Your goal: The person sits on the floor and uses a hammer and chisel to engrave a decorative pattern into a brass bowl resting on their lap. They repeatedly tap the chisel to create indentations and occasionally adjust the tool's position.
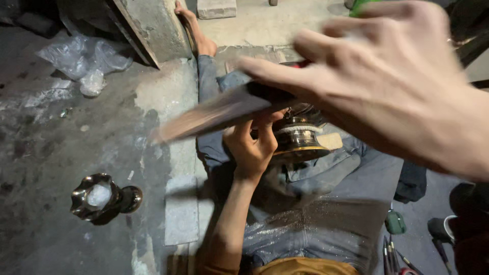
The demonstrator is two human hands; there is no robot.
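My right hand [392,81] is raised close to the camera, fingers curled around the handle of a long flat file [214,113] that blurs as it slants down to the left. My left hand [252,145] grips a round brass metal piece [298,140] resting on my lap, with a small wooden block [331,141] beside it. I sit on the floor in grey trousers [331,203] dusted with metal filings, one bare foot [196,30] stretched out ahead.
A brass vase-like piece [102,197] lies on its side on the dirty concrete floor at left. A crumpled plastic bag [84,58] and a stone slab [153,28] are at the top left. Hand tools [395,252] lie at the lower right.
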